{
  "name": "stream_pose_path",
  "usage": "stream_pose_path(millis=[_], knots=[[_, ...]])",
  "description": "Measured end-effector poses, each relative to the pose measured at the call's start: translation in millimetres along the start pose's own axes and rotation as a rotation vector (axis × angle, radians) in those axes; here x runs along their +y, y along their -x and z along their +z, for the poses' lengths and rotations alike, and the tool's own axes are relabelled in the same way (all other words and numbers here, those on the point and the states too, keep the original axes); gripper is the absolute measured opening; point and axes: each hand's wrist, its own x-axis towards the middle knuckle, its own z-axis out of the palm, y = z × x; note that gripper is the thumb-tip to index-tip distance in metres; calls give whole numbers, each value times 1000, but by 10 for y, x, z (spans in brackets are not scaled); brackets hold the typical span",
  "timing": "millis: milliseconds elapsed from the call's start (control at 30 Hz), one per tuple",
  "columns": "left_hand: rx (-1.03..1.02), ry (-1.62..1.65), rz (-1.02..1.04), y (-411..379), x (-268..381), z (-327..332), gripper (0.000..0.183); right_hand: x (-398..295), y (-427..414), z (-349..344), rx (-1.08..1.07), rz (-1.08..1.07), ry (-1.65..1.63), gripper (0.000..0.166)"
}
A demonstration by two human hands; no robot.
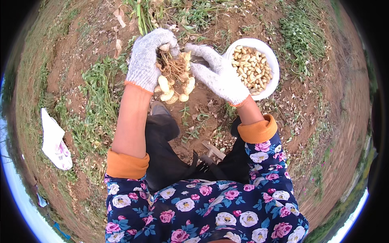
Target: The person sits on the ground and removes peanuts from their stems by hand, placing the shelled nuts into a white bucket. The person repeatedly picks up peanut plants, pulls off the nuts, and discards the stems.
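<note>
My left hand (pixel 147 57), in a knitted grey-white glove with an orange cuff edge, is closed around a peanut plant. Its green stems (pixel 142 16) stick out beyond the hand, and its roots with a cluster of peanut pods (pixel 174 80) hang on the near side. My right hand (pixel 217 71), gloved the same way, is just right of the cluster, thumb and fingers spread. Whether its fingertips touch the pods is unclear. Beyond the right wrist stands a white bucket (pixel 275 65) holding many loose peanuts (pixel 253 68), partly hidden by that hand.
Pulled green plants (pixel 101 88) lie on the brown soil at the left, and more leafy plants (pixel 301 36) lie right of the bucket. A white sack (pixel 54 136) lies at the far left. Between my legs is a wooden piece (pixel 214 150), perhaps part of a seat. Dry leaves litter the ground.
</note>
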Motion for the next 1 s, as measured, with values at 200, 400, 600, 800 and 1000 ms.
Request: stream_pose_path(millis=[200, 400, 600, 800, 1000], knots=[[32, 30, -30, -11, -72, 17, 21, -133, 2, -83, -180, 178, -179, 35], [49, 108, -34, -45, -133, 7, 17, 16, -6, -46, -80, -65, -89, 39], [105, 20, 13, -53, -151, -28, 10, 67, -8, -38, -22, -292, 334, 37], [75, 55, -29, -84, -210, -129, 15, 3, -28, -42, 22, -399, 461, 33], [285, -112, -37, -27, -89, 140, 12, -11, 10, -36, -71, -260, 377, 25]])
